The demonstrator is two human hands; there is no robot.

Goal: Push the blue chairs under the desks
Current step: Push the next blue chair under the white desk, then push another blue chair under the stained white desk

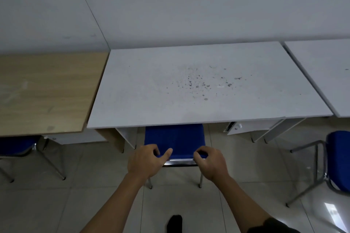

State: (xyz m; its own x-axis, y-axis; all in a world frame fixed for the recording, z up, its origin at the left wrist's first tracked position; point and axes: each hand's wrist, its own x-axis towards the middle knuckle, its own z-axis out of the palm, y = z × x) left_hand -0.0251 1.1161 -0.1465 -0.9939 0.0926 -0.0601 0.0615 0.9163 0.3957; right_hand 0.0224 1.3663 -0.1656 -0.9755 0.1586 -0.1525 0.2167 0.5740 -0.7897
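A blue chair (175, 141) with a chrome frame stands in front of me, its front part hidden under the white desk (189, 85). Both hands rest on the chair's near edge. My left hand (145, 159) curls over the left corner, thumb lying on the blue cushion. My right hand (210, 161) grips the right corner by the chrome bar. A second blue chair (339, 159) stands out on the floor at the right, turned sideways. A third blue chair (18, 144) sits partly under the wooden desk (47, 91) at the left.
Another white desk (325, 70) adjoins at the right. All desks stand against a grey wall. A white drawer unit (248, 126) hangs under the middle desk's right side. The floor is pale tile. My foot (175, 223) shows at the bottom.
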